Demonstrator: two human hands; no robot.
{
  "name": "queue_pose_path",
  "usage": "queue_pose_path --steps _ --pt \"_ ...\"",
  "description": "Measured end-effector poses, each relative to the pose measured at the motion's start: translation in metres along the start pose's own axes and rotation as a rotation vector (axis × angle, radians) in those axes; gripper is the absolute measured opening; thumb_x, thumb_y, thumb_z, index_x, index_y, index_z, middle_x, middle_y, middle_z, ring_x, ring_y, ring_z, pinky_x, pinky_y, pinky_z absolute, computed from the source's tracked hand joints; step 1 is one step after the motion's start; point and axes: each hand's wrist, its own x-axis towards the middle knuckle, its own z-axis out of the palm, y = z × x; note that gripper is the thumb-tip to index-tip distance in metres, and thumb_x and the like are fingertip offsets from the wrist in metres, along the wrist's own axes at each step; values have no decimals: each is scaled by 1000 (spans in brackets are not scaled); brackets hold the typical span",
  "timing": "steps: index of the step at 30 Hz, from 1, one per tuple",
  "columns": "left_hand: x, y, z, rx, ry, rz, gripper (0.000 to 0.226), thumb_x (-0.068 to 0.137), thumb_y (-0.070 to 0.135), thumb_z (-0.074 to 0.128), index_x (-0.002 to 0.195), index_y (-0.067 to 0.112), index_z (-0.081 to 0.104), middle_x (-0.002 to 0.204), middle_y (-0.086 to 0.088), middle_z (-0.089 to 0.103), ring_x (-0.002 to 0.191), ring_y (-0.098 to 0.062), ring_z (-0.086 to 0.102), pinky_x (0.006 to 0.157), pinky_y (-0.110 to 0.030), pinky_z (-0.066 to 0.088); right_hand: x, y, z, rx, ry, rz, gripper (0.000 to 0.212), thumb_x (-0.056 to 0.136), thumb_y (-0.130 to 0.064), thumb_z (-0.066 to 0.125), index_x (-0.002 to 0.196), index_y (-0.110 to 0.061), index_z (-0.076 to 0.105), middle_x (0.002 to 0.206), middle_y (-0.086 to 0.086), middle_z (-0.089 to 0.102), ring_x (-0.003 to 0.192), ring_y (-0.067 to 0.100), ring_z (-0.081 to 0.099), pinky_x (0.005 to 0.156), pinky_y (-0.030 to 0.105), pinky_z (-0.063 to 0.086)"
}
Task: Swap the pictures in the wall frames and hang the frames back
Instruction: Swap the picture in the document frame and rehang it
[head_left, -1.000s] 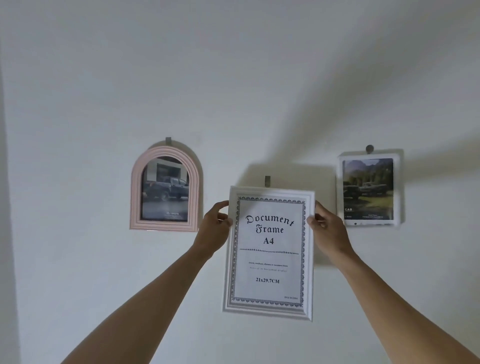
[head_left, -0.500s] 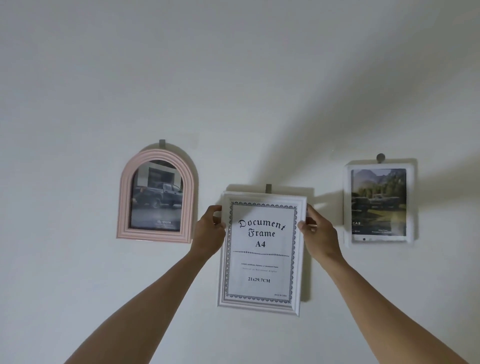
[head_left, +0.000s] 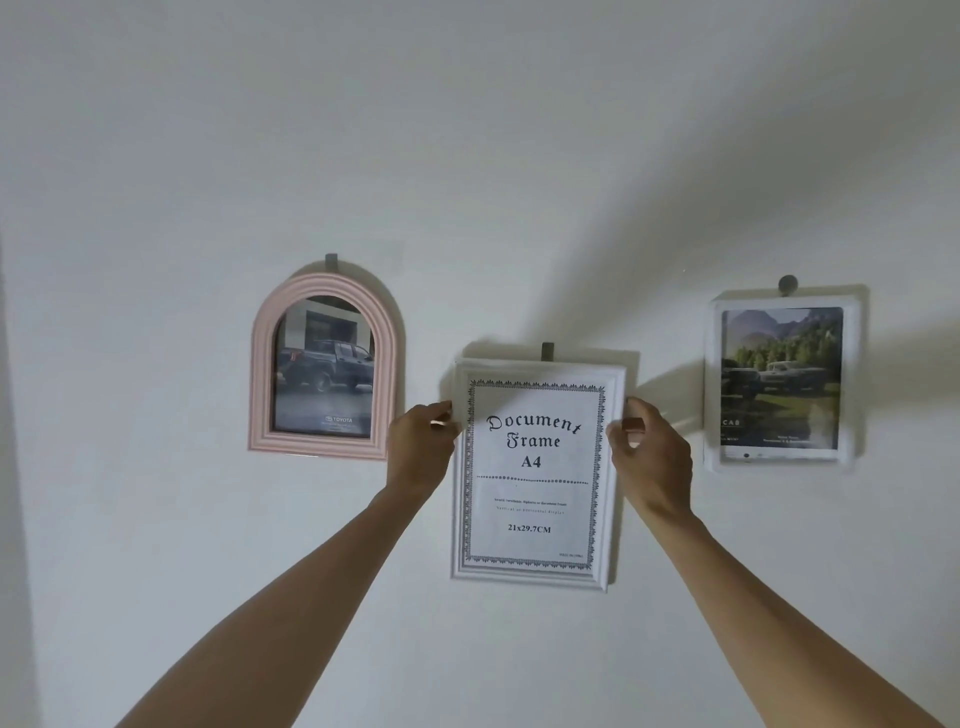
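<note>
A white rectangular frame (head_left: 535, 475) holding a "Document Frame A4" sheet lies against the wall, its top edge just under a grey hook (head_left: 547, 352). My left hand (head_left: 420, 449) grips the frame's left edge near the top. My right hand (head_left: 649, 457) pinches its right edge at the same height. To the left hangs a pink arched frame (head_left: 323, 366) with a dark pickup truck picture, on its own hook (head_left: 331, 262). To the right hangs a small white frame (head_left: 782, 382) with a picture of cars before mountains, under a round peg (head_left: 787, 284).
The plain white wall (head_left: 467, 156) fills the view. A darker wall edge or corner runs down the far left (head_left: 13, 467).
Both hands have raised the white document frame and brought it flat to the wall, so its top edge now meets the middle hook. The view has shifted slightly.
</note>
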Motion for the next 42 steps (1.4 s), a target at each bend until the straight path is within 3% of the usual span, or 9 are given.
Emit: queue_pose_path --steps 3,9,19,25,28,30,34,38,42 --pt "-2 3 -1 -31 7 -18 29 89 15 68 118 17 71 92 3 72 79 -15 64 65 -7 44 -2 1 -1 10 -3 21 21 94 -22 61 115 -18 62 98 -2 71 87 20 67 77 29 48" --pt "-8 7 1 -14 -27 9 28 90 9 62 117 15 71 84 3 73 69 -19 58 71 -36 52 -5 6 -4 14 -7 7 24 92 -20 64 115 -15 63 96 -1 72 86 20 68 80 34 54" --pt "-5 14 3 -71 1 6 27 92 4 59 115 12 72 79 -2 71 61 -16 53 52 -7 39 -3 8 -7 86 -61 12 16 92 -13 66 108 -11 65 92 0 70 80 16 68 78 25 49" --pt "-3 14 3 -119 12 -23 28 92 5 61 117 14 71 84 -2 72 69 -23 62 59 -9 47 0 13 -2 102 -68 16 15 92 -12 65 106 -11 64 92 2 71 80 17 68 75 22 44" --pt "-3 14 4 -140 5 -40 30 91 9 63 118 19 71 85 2 74 75 -26 66 80 -31 57 -1 14 -3 92 -58 1 15 92 -12 65 107 -11 64 92 1 71 79 16 67 76 23 46" --pt "-3 15 4 -152 2 -48 31 90 10 64 119 19 70 86 4 74 75 -22 66 83 -35 57 -1 15 -3 92 -51 1 15 92 -12 65 107 -11 64 93 1 71 80 16 68 78 25 49" --pt "-3 15 5 -142 -7 -47 32 91 11 63 122 17 69 89 3 74 75 -18 66 79 -28 57 -1 16 -4 101 -61 21 16 91 -13 65 107 -12 63 93 1 71 81 16 69 80 28 52" --pt "-4 17 4 -112 11 -48 35 92 14 64 126 12 64 92 2 71 73 -11 63 63 -4 46 -1 14 -7 108 -59 25 19 90 -15 66 109 -12 63 95 0 71 82 14 69 82 28 53" --pt "-4 17 4 -95 20 -38 39 91 17 66 129 11 62 90 6 69 71 1 61 59 0 43 -2 13 -13 117 -56 31 23 89 -20 69 110 -13 62 97 -1 71 82 10 69 84 31 56"
